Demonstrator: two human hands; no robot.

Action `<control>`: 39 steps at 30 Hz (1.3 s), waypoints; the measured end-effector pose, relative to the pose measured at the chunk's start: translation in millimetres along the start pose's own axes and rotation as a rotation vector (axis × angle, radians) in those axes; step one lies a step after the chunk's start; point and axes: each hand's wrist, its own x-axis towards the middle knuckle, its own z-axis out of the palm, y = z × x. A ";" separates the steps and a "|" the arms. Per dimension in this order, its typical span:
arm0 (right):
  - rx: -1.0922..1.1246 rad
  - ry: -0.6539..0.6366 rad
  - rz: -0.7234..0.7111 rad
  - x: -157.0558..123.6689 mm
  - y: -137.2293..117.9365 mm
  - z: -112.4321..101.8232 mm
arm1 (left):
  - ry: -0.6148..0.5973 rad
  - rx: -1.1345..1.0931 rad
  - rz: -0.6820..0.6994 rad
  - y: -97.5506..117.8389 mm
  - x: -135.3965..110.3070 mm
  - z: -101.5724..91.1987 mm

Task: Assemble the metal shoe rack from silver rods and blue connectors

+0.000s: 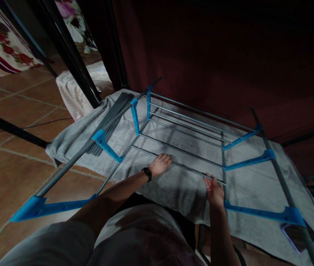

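Both hands are on the loose grey tube point(188, 169) now, stretched between the two sides of the rack point(181, 149), nearest the person! The left hand point(161, 164) curls over it, fingers bent around the bar; the right hand point(214, 189) pinches it close to its right end, thumb and fingers nearly together. I can't tell from here whether either end touches the frame. Blue brackets point(247, 162) angle off both sides, crossbars run behind, a bundle of tubes point(109, 123) lies left on the grey cloth point(170, 190), and a phone point(297, 236) rests at right.
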 end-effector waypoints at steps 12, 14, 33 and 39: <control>0.060 0.029 0.020 -2.2 3.9 4.8 | -0.016 0.008 -0.014 -0.1 3.9 1.4; 0.067 0.042 0.025 -1.8 6.5 6.7 | -0.004 0.058 0.023 -1.9 2.5 3.0; 0.240 0.081 0.042 -6.9 2.3 34.0 | 0.390 0.284 0.251 -38.1 3.8 34.1; 0.293 0.130 0.061 -9.6 -4.1 41.9 | 0.427 0.213 0.279 -36.1 8.6 23.9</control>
